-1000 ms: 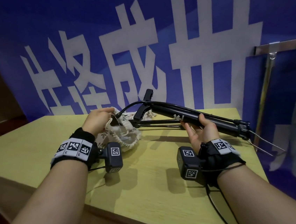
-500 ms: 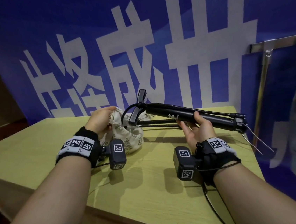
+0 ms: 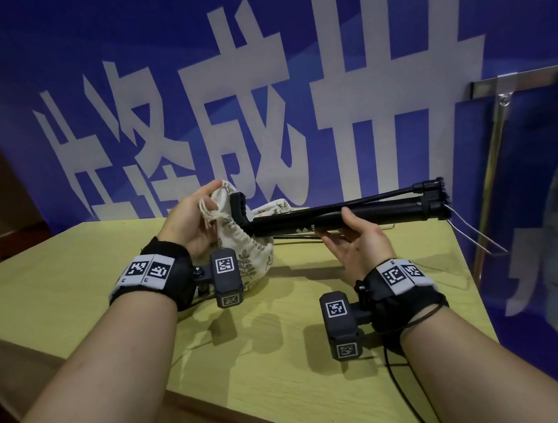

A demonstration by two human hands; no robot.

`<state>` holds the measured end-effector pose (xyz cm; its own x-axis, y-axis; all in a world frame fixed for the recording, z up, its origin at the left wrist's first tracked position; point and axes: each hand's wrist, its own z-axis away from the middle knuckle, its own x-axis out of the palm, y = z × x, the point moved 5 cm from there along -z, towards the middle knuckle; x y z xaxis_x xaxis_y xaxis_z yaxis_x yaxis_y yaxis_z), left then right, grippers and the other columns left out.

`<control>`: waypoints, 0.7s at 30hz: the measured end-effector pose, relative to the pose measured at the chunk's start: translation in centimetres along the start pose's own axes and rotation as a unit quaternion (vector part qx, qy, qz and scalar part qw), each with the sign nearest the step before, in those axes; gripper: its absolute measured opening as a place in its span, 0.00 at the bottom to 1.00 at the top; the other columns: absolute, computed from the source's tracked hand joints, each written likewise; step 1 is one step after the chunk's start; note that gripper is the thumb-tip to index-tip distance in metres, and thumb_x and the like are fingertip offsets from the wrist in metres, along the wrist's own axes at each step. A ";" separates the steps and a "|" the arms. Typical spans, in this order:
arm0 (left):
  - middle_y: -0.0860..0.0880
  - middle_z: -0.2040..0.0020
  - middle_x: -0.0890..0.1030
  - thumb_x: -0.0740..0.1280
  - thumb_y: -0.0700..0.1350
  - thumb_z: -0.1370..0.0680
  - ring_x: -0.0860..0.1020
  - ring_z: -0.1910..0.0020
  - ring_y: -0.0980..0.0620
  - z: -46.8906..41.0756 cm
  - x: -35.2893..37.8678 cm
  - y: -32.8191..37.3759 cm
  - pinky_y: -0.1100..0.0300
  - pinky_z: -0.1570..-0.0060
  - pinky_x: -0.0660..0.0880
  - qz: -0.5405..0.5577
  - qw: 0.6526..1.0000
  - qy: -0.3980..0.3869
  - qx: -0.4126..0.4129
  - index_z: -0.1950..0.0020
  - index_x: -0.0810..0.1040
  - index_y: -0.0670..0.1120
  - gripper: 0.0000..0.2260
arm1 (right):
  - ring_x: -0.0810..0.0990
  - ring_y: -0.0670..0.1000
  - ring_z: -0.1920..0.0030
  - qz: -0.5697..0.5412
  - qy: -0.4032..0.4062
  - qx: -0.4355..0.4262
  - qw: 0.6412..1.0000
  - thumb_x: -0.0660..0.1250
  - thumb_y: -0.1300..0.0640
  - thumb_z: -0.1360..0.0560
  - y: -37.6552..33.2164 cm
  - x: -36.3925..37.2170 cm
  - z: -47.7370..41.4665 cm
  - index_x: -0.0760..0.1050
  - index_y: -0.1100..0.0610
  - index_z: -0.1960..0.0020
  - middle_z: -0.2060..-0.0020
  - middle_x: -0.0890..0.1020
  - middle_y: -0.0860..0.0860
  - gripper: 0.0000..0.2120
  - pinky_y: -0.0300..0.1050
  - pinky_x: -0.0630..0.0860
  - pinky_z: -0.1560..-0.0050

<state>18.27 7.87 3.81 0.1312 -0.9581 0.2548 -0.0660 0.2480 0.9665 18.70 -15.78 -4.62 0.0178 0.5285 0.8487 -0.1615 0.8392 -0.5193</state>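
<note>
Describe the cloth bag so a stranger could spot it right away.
Start at the yellow wooden table before the blue banner with white characters; near its far edge the left hand grips a cream drawstring bag by its mouth. Printed with green leaf sprigs, it is pale and soft, unlike the rigid black folded stand in the right hand.

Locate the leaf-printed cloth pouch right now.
Head view, left of centre at the far side of the yellow table: the left hand grips the pouch by its mouth, and the black tripod in the right hand has its end at that opening.
</note>
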 end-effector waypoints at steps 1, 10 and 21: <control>0.40 0.36 0.77 0.51 0.30 0.27 0.82 0.59 0.49 0.0 0.1 0.1 0.62 0.68 0.78 0.011 1.000 -0.004 0.005 0.30 0.73 0.45 0.28 | 0.84 0.60 0.51 0.014 -0.005 -0.002 1.000 0.68 0.60 0.25 0.0 0.1 0.0 0.70 0.62 0.36 0.46 0.81 0.60 0.19 0.47 0.79 0.55; 0.43 0.39 0.79 0.55 0.30 0.26 0.80 0.54 0.50 0.3 2.0 0.3 0.62 0.66 0.76 -0.143 0.988 -0.046 0.023 0.32 0.76 0.48 0.26 | 0.84 0.55 0.55 0.150 -0.019 -0.053 0.987 0.70 0.56 0.26 0.1 0.3 0.1 0.74 0.61 0.41 0.51 0.83 0.58 0.16 0.45 0.78 0.60; 0.58 0.52 0.81 0.72 0.54 0.26 0.78 0.55 0.61 1.4 7.4 -1.3 0.68 0.59 0.70 -0.575 0.802 -0.138 0.087 0.41 0.81 0.51 0.15 | 0.81 0.52 0.63 0.139 -0.031 -0.086 0.986 0.68 0.54 0.25 -0.2 0.4 0.3 0.75 0.58 0.46 0.58 0.83 0.56 0.10 0.39 0.79 0.63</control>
<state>17.97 0.30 4.37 -0.0171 -0.5400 -0.8415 -0.1986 -0.8230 0.5322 18.41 -15.77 -4.20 -0.0656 0.7370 0.6727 0.0192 0.6750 -0.7376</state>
